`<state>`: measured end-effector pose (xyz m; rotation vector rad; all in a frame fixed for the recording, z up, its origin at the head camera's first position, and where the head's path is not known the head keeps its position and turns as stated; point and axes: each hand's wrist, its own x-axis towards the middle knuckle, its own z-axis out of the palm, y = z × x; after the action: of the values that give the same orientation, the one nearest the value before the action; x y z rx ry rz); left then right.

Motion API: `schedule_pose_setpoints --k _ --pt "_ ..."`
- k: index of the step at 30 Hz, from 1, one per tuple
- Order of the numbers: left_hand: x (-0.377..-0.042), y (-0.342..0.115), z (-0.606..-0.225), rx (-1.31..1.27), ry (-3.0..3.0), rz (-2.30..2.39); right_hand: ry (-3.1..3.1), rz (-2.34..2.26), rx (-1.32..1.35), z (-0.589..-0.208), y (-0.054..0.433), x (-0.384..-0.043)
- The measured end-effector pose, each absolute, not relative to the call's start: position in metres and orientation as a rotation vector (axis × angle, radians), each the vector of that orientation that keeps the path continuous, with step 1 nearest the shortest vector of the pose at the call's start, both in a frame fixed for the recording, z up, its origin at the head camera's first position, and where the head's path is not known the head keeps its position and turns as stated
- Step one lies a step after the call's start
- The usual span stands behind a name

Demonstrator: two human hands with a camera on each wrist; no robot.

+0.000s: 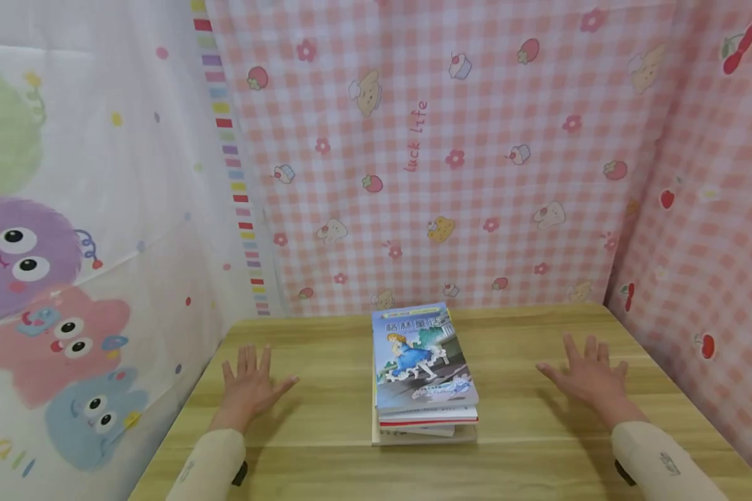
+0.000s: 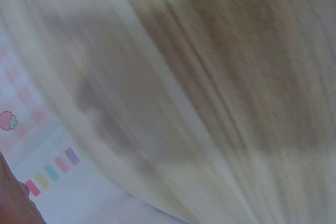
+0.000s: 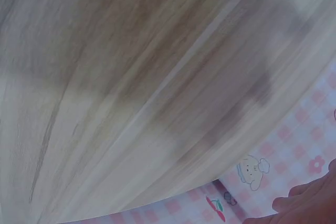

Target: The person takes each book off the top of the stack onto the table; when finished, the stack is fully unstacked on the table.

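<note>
A stack of books [image 1: 423, 358] lies near the middle of the wooden table, several deep. The top one has a blue illustrated cover with a figure in a blue dress. To the left of the stack, my left hand [image 1: 249, 390] hovers over the table with fingers spread and holds nothing. On the other side, my right hand [image 1: 592, 379] is spread the same way, also with nothing in it. Each wrist view shows mostly wood grain with a hand's shadow; the left hand [image 2: 18, 198] and right hand [image 3: 304, 203] just enter at the lower corners.
The wooden table [image 1: 326, 390] reaches back to a pink checked curtain [image 1: 413, 139]. A white curtain [image 1: 163, 174] with cartoon figures hangs along the left side. Another pink checked curtain [image 1: 714, 174] borders the right.
</note>
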<state>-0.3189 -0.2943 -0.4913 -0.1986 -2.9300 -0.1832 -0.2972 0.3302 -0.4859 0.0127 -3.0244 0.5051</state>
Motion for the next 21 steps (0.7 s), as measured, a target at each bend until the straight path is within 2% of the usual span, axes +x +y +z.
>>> schedule_pose_setpoints --k 21 --pt "-0.323 -0.271 -0.477 -0.209 -2.95 -0.343 -2.972 0.651 0.118 -0.475 0.291 -0.301"
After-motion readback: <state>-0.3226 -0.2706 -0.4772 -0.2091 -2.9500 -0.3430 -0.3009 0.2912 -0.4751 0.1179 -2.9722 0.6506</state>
